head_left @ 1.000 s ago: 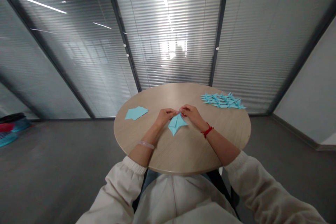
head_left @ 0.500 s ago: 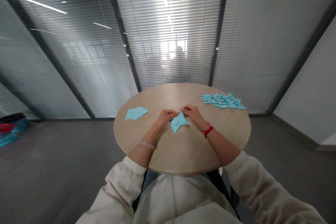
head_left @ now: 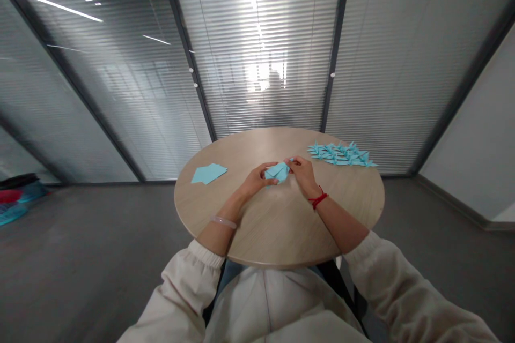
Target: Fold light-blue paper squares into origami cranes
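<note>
A light blue, partly folded paper piece [head_left: 277, 171] is lifted just off the round wooden table [head_left: 281, 225], held between both my hands. My left hand [head_left: 258, 177] pinches its left side with thumb and fingers closed. My right hand [head_left: 302, 171] grips its right side, fingers curled; a red cord sits on that wrist. Part of the paper is hidden behind my fingers.
A small stack of flat blue paper sheets [head_left: 208, 172] lies at the table's left. Several finished blue folded figures [head_left: 341, 154] are laid out at the far right. Glass walls with blinds stand behind the table; coloured bags [head_left: 16, 195] lie on the floor at left.
The paper lay flat on the table with its point toward me; now both hands have raised it and folded it up into a smaller shape, a little farther from me.
</note>
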`<state>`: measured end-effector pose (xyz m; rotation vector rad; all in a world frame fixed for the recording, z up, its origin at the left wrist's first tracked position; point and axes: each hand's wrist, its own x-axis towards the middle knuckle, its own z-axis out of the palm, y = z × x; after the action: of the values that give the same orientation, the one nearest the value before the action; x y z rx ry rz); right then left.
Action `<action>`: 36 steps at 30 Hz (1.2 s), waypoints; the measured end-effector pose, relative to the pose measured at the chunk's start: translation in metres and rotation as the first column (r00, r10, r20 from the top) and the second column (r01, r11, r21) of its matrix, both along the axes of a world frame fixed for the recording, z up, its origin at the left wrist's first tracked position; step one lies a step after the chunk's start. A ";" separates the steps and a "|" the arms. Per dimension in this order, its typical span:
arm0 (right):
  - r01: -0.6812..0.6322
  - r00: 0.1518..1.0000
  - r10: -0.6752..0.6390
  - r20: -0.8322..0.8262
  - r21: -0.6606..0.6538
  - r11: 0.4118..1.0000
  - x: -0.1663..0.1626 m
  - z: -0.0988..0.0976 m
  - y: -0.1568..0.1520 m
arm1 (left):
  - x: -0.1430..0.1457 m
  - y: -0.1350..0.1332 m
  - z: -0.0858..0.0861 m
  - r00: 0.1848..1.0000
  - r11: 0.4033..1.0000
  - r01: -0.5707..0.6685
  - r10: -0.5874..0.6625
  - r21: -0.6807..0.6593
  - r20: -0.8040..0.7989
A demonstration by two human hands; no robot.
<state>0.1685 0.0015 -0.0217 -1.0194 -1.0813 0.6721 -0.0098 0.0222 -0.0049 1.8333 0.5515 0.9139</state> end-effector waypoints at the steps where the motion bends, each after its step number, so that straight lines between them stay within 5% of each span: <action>1: -0.007 1.000 0.007 -0.001 -0.002 1.000 0.000 0.000 0.000 | -0.001 0.000 0.000 1.000 1.000 -0.024 0.024 0.012 0.002; 10: -0.131 0.984 0.138 0.115 -0.063 0.989 -0.007 0.003 -0.006 | -0.007 0.007 -0.001 0.947 0.943 -0.299 0.312 0.145 -0.081; 29: -0.194 0.967 0.218 0.128 -0.180 0.964 -0.008 0.007 -0.009 | -0.005 -0.005 0.004 0.887 0.830 -0.392 0.455 0.397 -0.074; 36: -0.219 0.963 0.238 0.124 -0.153 0.964 -0.009 0.005 -0.009 | -0.006 -0.010 0.007 0.893 0.807 -0.341 0.439 0.482 -0.103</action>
<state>0.1598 -0.0074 -0.0164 -1.0827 -1.3048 0.8819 -0.0154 0.0124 0.0021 2.3074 0.9417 1.2092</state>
